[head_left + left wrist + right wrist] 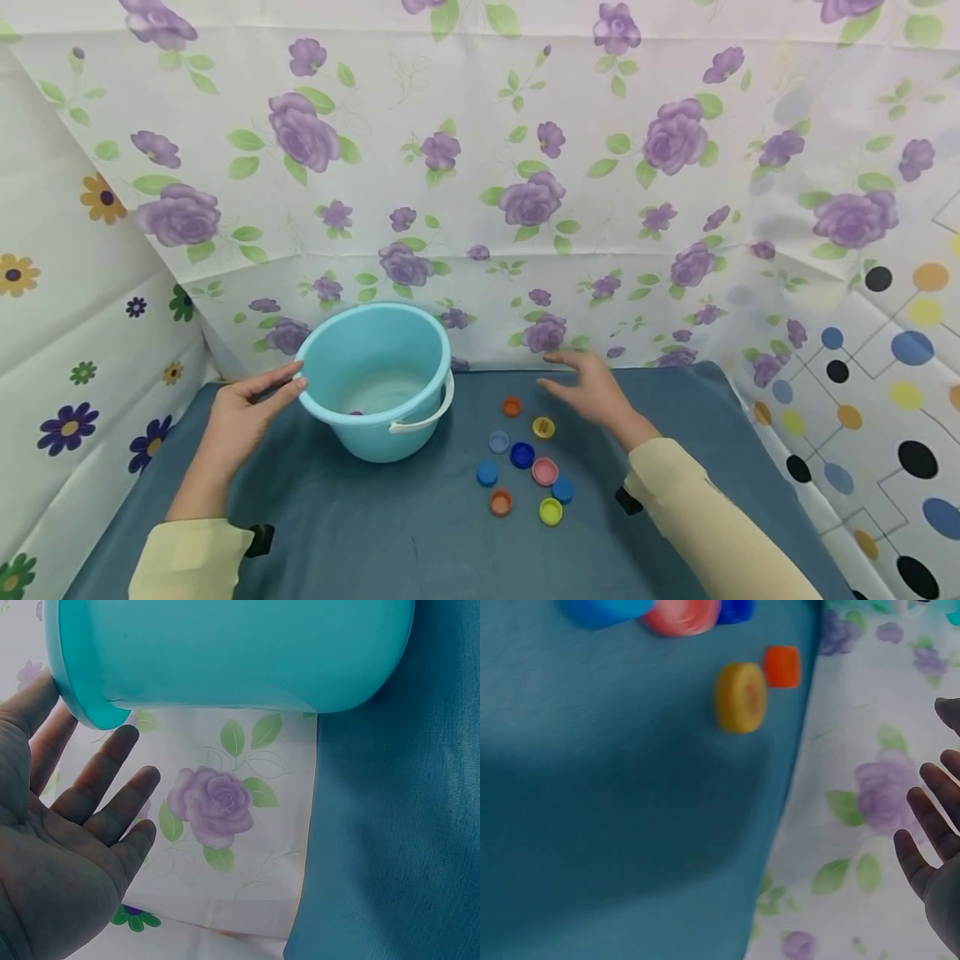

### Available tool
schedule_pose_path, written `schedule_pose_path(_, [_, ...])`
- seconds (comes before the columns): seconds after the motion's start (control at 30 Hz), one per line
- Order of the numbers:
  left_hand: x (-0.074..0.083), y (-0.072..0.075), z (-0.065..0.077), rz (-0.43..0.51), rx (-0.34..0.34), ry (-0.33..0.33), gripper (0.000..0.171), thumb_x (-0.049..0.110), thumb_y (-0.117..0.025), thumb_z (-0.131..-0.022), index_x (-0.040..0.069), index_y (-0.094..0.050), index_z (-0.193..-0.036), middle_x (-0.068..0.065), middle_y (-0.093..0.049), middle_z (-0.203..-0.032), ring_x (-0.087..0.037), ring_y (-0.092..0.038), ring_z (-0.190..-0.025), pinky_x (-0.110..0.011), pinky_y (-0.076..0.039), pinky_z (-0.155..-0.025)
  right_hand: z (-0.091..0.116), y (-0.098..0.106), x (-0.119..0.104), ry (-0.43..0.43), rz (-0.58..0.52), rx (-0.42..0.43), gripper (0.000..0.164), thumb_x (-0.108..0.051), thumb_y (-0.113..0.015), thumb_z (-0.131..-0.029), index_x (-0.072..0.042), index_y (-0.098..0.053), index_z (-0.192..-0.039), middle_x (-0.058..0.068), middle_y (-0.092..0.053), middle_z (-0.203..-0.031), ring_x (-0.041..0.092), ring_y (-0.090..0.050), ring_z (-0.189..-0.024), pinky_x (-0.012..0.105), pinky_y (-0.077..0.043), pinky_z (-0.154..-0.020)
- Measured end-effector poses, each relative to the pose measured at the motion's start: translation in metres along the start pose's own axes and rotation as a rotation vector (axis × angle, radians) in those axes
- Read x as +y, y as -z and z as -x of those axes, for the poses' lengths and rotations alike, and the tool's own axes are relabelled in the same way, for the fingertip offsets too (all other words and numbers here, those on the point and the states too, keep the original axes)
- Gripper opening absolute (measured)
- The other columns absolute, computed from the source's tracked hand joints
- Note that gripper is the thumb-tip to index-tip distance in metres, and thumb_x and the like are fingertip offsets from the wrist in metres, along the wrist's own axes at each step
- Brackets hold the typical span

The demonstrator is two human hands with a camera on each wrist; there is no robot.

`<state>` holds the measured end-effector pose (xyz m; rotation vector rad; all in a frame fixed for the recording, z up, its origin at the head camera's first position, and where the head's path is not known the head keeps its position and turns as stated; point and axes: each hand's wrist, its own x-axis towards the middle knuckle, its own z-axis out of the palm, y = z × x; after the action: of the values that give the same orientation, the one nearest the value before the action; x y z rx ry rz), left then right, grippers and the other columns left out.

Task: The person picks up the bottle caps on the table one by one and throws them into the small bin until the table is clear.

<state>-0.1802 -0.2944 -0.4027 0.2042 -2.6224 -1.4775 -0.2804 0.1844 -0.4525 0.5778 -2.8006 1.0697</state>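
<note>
A light blue bucket (386,440) with a white handle (431,421) stands upright toward the left of the cloth. My left hand (238,417) is at its left rim, fingertips touching the edge and fingers mostly straight. Low inside the bucket a small magenta thing (356,412) shows. My right hand (594,392) hovers with nothing in it, thumb and fingers spread apart. Nearest to it are a yellow bottle cap (543,427) and a small orange cap (512,407). Closer to me lie a dark blue cap (522,455), a pink cap (545,472) and several others.
A blue-grey cloth (337,533) covers the table. Behind it hangs a white sheet with purple flowers (525,200). Patterned sheets also close off the left (67,350) and right (900,400) sides.
</note>
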Motion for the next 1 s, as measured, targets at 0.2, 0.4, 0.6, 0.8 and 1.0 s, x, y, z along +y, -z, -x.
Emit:
schedule_pose_path(0.2, [0.0, 0.0, 0.0, -0.002, 0.005, -0.005, 0.057, 0.057, -0.058, -0.084, 0.026, -0.056, -0.132, -0.012, -0.049, -0.14, -0.033, -0.042, -0.131, -0.059, -0.04, -0.098, 0.012, -0.007, 0.021, -0.035, 0.037, 0.009, 0.05, -0.05, -0.068, -0.08, -0.032, -0.058, -0.126, -0.004, -0.059, -0.129, 0.021, -0.054, -0.121, 0.047, -0.048, -0.095])
schedule_pose_path(0.4, [-0.001, 0.001, 0.001, -0.005, 0.005, -0.003, 0.058, 0.058, -0.058, -0.084, 0.026, -0.056, -0.132, -0.012, -0.049, -0.14, -0.033, -0.042, -0.131, -0.059, -0.04, -0.098, 0.022, -0.016, 0.033, -0.065, 0.059, -0.023, 0.062, -0.051, -0.069, -0.079, -0.032, -0.049, -0.135, -0.004, -0.054, -0.136, 0.021, -0.05, -0.125, 0.048, -0.047, -0.097])
schedule_pose_path(0.6, [-0.004, -0.001, 0.0, 0.0, 0.002, -0.018, 0.056, 0.057, -0.058, -0.084, 0.027, -0.056, -0.132, -0.013, -0.05, -0.139, -0.033, -0.042, -0.131, -0.06, -0.04, -0.098, 0.03, -0.028, 0.046, -0.132, 0.069, -0.075, 0.07, -0.056, -0.071, -0.075, -0.042, -0.041, -0.137, -0.004, -0.047, -0.142, 0.023, -0.059, -0.113, 0.048, -0.048, -0.092])
schedule_pose_path(0.8, [-0.005, -0.001, 0.0, 0.003, 0.007, -0.023, 0.056, 0.057, -0.058, -0.084, 0.028, -0.056, -0.132, -0.012, -0.051, -0.139, -0.032, -0.042, -0.131, -0.06, -0.04, -0.098, 0.03, -0.036, 0.056, -0.131, 0.081, -0.104, 0.079, -0.056, -0.074, -0.072, -0.032, -0.043, -0.14, -0.001, -0.042, -0.146, 0.027, -0.046, -0.129, 0.053, -0.04, -0.101])
schedule_pose_path(1.0, [-0.005, -0.001, -0.001, 0.0, 0.012, -0.021, 0.056, 0.057, -0.058, -0.084, 0.027, -0.056, -0.131, -0.012, -0.051, -0.139, -0.032, -0.043, -0.13, -0.06, -0.04, -0.097, 0.03, -0.044, 0.062, -0.085, 0.134, -0.118, 0.078, -0.058, -0.074, -0.07, -0.025, -0.051, -0.136, 0.004, -0.04, -0.148, 0.03, -0.026, -0.142, 0.059, -0.028, -0.108])
